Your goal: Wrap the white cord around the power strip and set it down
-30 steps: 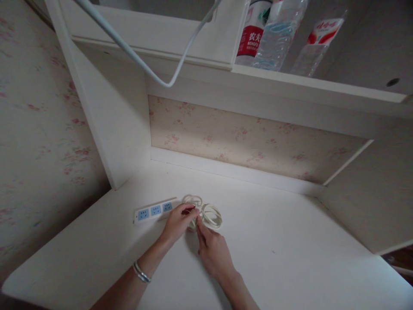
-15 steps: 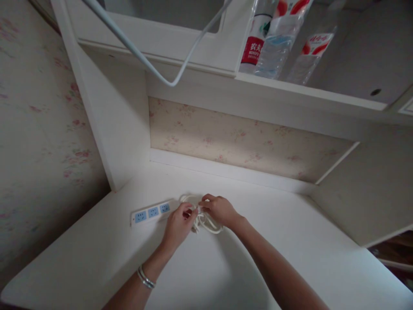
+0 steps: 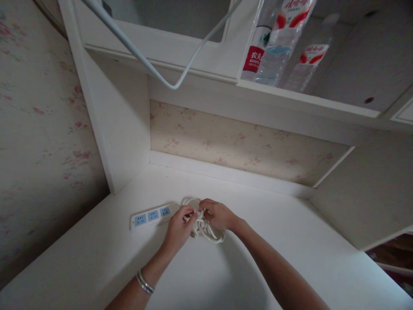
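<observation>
A white power strip (image 3: 150, 216) with blue sockets lies on the white desktop, left of both hands. Its white cord (image 3: 213, 234) is bundled in loops just to the right of it. My left hand (image 3: 181, 223) pinches a part of the cord at the left side of the bundle, fingertips closed. Across from it, my right hand (image 3: 217, 212) has its fingers closed on the cord at the top of the bundle. The fingertips of the two hands nearly meet, and they hide the exact strand between them.
White desktop (image 3: 277, 241) spreads around the hands. A side panel (image 3: 119, 125) rises at the left, and a low back edge (image 3: 226, 171) runs behind. Overhead, a shelf holds plastic bottles (image 3: 274, 60); a pale bent tube (image 3: 142, 60) hangs in front of the cabinet.
The hands stay at the cord bundle with slight finger movement. More of the cord loops show below the fingers, and the view has tilted slightly upward.
</observation>
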Available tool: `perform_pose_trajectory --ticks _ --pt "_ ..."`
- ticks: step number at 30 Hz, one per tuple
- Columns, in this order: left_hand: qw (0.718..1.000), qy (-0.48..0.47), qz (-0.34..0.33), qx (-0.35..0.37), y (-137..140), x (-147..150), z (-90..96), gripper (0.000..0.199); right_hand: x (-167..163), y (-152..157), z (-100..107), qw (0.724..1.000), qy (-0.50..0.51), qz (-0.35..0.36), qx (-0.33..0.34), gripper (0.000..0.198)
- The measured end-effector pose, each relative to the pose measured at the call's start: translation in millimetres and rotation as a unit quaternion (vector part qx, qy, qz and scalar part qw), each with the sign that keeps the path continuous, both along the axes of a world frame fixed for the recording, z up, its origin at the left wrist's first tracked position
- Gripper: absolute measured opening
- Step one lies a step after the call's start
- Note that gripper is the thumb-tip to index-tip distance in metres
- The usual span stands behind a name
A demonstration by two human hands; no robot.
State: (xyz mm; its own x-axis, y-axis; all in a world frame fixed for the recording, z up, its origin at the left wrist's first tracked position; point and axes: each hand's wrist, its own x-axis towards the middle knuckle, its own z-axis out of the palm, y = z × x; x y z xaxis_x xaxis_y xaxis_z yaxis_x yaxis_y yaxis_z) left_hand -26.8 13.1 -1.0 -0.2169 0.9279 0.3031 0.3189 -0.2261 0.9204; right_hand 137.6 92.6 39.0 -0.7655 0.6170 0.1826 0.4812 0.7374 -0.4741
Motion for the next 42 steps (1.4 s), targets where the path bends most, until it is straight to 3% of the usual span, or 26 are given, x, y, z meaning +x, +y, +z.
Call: perform_pose_trajectory --ticks 5,9,11,14,15,16,21,26,29,33,38,42 --pt "0.999 -0.007 0.049 -0.006 4 1 -8.0 0.029 0 9 -15 0.972 0.153 -0.04 -0.174 0.028" --pt "0.999 0.003 0.022 -0.032 4 -2 -7.5 0.024 5 26 -18 0.94 0.237 -0.077 -0.232 0.015" --pt "0.999 0.016 0.003 -0.028 2 -2 -3.8 0.022 7 34 -14 0.907 0.305 -0.102 -0.271 0.018" --pt "0.998 0.047 -0.031 0.0 -3 -2 3.5 0.022 5 41 -6 0.827 0.411 -0.134 -0.359 0.03" --pt "0.997 0.064 -0.041 0.009 -4 -1 5.8 0.025 3 42 -4 0.812 0.426 -0.141 -0.373 0.033" --pt "0.996 0.078 -0.05 0.017 -6 -1 7.7 0.029 0 43 -2 0.815 0.421 -0.149 -0.369 0.035" --pt "0.992 0.063 -0.107 0.024 -10 1 9.1 0.027 -18 50 -2 0.882 0.319 -0.187 -0.293 0.037" --pt "0.987 -0.003 -0.157 -0.032 -7 3 -0.8 0.027 -29 67 -11 0.909 0.238 -0.213 -0.267 0.027" --pt "0.987 -0.009 -0.157 -0.037 -4 -1 -3.8 0.027 -33 77 -18 0.911 0.205 -0.243 -0.262 0.021" --pt "0.989 0.061 -0.136 -0.012 -4 -10 -2.5 0.03 -39 79 -28 0.902 0.171 -0.262 -0.298 0.017" --pt "0.982 0.16 -0.104 0.006 -4 -20 0.3 0.033 -43 64 -34 0.892 0.169 -0.208 -0.364 0.024" --pt "0.981 0.187 -0.05 0.006 4 -31 -1.4 0.028 -38 52 -25 0.893 0.202 -0.149 -0.375 0.038"
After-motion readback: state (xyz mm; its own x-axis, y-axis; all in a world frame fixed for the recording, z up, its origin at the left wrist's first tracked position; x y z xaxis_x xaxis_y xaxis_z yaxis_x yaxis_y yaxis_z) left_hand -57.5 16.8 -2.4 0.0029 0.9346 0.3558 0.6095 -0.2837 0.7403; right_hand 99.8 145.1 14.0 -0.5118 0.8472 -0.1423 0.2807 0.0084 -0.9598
